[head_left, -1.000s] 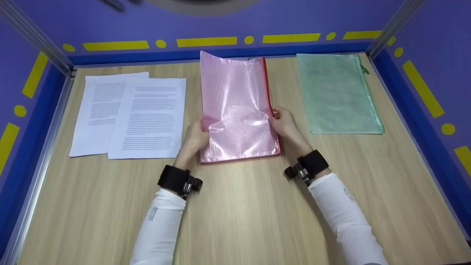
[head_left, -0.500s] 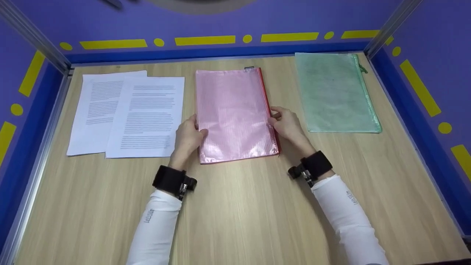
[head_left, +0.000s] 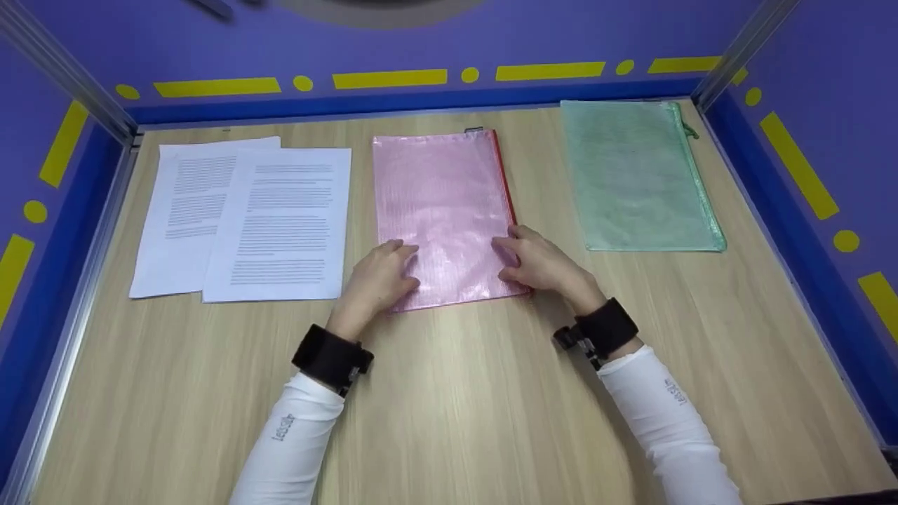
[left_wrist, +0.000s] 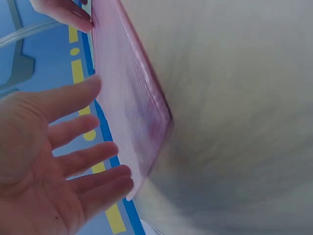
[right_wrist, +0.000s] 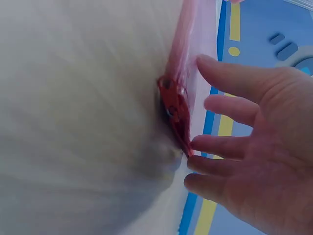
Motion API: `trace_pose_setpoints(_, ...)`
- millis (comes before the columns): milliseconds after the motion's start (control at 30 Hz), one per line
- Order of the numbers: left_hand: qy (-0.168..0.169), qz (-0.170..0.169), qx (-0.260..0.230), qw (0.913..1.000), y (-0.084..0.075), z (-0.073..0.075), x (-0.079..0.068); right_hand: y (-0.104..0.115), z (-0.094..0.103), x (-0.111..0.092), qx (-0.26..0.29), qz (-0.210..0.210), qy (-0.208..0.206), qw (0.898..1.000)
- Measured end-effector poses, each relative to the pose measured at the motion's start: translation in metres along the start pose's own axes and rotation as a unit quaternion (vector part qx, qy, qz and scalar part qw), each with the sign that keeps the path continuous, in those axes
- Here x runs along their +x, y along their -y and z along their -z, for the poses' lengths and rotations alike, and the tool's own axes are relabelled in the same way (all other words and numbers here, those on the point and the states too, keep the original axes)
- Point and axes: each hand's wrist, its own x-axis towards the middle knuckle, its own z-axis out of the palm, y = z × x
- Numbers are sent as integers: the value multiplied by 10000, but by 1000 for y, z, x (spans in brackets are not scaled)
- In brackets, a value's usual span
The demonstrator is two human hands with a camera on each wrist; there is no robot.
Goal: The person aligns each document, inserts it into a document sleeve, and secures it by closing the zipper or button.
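Observation:
A pink zip pouch [head_left: 449,189] lies flat on the table between my hands, its red zipper edge [head_left: 502,168] on the right. My left hand [head_left: 375,277] is over its lower left edge, fingers spread and slightly bent. Over the lower right edge is my right hand [head_left: 544,263], fingers apart and loosely bent. In the left wrist view the palm of my left hand [left_wrist: 63,147] faces the pouch [left_wrist: 132,83] with nothing held. The right wrist view shows the fingers of my right hand [right_wrist: 244,137] close beside the red zipper end [right_wrist: 175,105]; whether they touch it I cannot tell.
Two overlapping printed sheets [head_left: 280,224] lie on the left of the wooden table [head_left: 449,407]. A green mesh zip pouch [head_left: 642,179] lies at the back right. Purple and blue panels with yellow marks [head_left: 389,78] stand behind and at both sides.
The raised, bent pink pouch has come down flat on the table. Both hands have let go of its side edges and moved to rest over its lower corners, fingers loosened.

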Motion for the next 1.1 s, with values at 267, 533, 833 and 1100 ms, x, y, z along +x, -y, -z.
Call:
trace_pose_setpoints(267,388,-132,479,9980,1,-5,-3,10,-11,4,-25,-134,90,9999)
trace_pose_setpoints(533,255,99,294,9992,12,0,0,17,-19,9,220,-187,-51,9996)
trace_pose_setpoints(833,-75,277,103,9995,22,9,-5,16,-20,15,462,-197,-165,9986)
trace_pose_setpoints(1100,-341,867,-177,9955,48,39,-17,13,-23,13,448,-265,-286,9982)
